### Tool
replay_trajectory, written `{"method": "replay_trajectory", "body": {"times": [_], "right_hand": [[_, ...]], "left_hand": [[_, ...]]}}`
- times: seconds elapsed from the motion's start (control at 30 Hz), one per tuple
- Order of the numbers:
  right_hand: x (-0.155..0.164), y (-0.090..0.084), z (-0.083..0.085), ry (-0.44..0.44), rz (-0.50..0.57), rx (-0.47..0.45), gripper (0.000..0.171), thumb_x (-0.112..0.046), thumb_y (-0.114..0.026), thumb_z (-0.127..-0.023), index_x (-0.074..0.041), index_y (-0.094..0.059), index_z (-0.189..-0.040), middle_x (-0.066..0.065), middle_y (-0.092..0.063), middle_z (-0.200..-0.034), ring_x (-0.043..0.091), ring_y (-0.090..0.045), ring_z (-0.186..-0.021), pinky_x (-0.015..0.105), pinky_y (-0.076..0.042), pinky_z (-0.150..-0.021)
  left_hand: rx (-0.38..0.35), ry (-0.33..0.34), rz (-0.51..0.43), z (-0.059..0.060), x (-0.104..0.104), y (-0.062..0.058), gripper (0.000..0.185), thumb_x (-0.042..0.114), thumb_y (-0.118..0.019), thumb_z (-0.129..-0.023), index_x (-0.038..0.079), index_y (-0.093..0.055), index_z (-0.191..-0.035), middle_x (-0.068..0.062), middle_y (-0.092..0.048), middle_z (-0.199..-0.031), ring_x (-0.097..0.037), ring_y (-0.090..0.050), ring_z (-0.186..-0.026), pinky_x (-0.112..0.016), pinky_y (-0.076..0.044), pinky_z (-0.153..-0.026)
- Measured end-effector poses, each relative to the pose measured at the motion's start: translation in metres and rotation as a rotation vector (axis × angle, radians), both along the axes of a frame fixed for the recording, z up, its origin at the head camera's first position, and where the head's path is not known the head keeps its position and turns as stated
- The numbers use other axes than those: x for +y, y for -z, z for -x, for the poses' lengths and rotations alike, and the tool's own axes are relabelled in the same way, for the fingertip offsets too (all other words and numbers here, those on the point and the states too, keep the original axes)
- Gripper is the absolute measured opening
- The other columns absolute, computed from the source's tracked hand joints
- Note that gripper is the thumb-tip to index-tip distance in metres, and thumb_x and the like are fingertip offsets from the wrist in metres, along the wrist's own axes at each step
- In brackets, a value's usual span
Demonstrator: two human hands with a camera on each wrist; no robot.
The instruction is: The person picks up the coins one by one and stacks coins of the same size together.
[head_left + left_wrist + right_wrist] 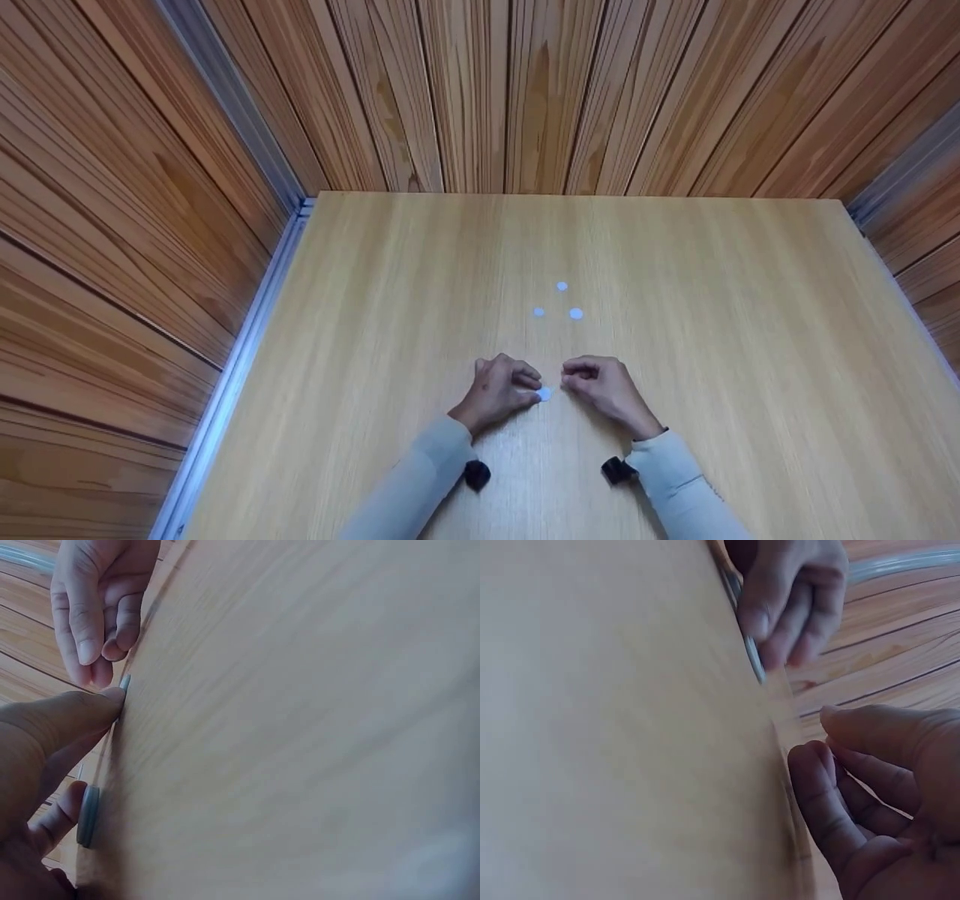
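In the head view, a pale wooden table (675, 337) fills the lower and middle part of the frame, with dark wood-panelled walls (487, 90) above and to both sides. Both forearms come up from the bottom edge in light grey sleeves (420, 480). The left hand (496, 390) and the right hand (604, 386) lie low in the centre of the frame, knuckles up and fingers curled, their tips facing each other. Between them lies a small pale disc (545, 394); the left fingertips touch it, and the right fingertips sit just beside it. Above the hands, near the middle of the frame, three more small pale discs (561, 304) lie in a loose triangle on the table, well apart from the hands.

In the left wrist view, the table surface takes up the right and centre of the frame. The left hand (45, 765) is at the lower left, its thumb tip pressed against the edge of the disc (124, 682) on the table. A second greyish disc (88, 815) stands on edge against the left hand's curled fingers at the lower left. The right hand (101, 600) hangs at the upper left with fingers curled, holding nothing that shows.

In the right wrist view, the right hand (885, 795) is at the lower right, fingers loosely curled and empty. At the top centre the left hand (791, 596) pinches the disc (754, 660) by its edge against the table.
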State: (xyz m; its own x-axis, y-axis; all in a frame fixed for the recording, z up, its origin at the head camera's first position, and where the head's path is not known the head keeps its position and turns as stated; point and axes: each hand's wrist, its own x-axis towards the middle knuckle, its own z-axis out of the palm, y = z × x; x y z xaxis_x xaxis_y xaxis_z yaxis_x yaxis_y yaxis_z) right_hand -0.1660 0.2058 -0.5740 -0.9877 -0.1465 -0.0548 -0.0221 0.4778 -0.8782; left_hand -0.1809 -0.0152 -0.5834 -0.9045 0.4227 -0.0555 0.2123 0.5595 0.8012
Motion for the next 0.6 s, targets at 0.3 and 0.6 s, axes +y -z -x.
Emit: {"method": "replay_trajectory", "body": {"times": [0.3, 0.6], "right_hand": [[0.012, -0.004, 0.017, 0.031, 0.084, -0.047, 0.021, 0.002, -0.07, -0.09, 0.008, -0.07, -0.11, 0.014, -0.073, -0.098, 0.015, -0.07, -0.083, 0.019, -0.053, -0.07], [0.02, -0.007, 0.041, 0.078, 0.05, -0.019, 0.022, -0.001, -0.07, -0.092, 0.007, -0.07, -0.112, 0.013, -0.073, -0.097, 0.013, -0.066, -0.075, 0.02, -0.051, -0.062]], "left_hand": [[-0.037, -0.013, 0.026, 0.002, 0.0, 0.0, 0.02, 0.021, -0.083, -0.083, 0.026, -0.074, -0.1, 0.024, -0.07, -0.084, -0.003, -0.054, -0.096, -0.041, -0.025, -0.09], [0.0, 0.003, -0.028, -0.001, -0.001, 0.001, 0.02, 0.019, -0.084, -0.081, 0.02, -0.075, -0.099, 0.02, -0.072, -0.086, -0.004, -0.055, -0.099, -0.042, -0.023, -0.091]]}}
